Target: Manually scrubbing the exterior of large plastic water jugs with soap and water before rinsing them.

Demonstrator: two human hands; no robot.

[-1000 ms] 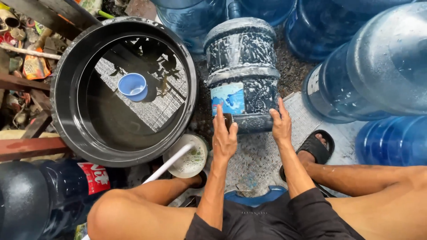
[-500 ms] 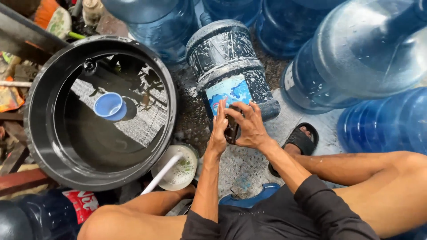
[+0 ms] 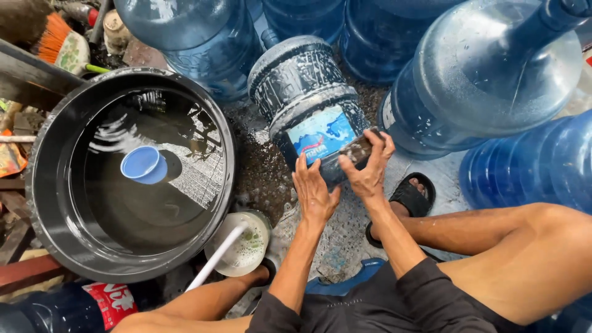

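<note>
A large soapy water jug (image 3: pixel 305 102) with a blue label lies on its side on the wet ground in front of me. My left hand (image 3: pixel 313 192) rests flat, fingers spread, against the jug's near end. My right hand (image 3: pixel 369 165) grips a dark scrubbing pad (image 3: pixel 356 149) and presses it on the jug just right of the label. My sandalled foot (image 3: pixel 412 198) sits right of the hands.
A big black tub (image 3: pixel 46 246) of water with a floating blue dipper (image 3: pixel 143 164) stands at left. A small white pot (image 3: pixel 242 248) of suds with a white handle is near my knee. Several blue water jugs (image 3: pixel 487 80) crowd the back and right. A brush (image 3: pixel 58 40) lies top left.
My hands came together from the jug's two sides onto its near end. The right hand now rubs the pad by the label, and the view shifted left.
</note>
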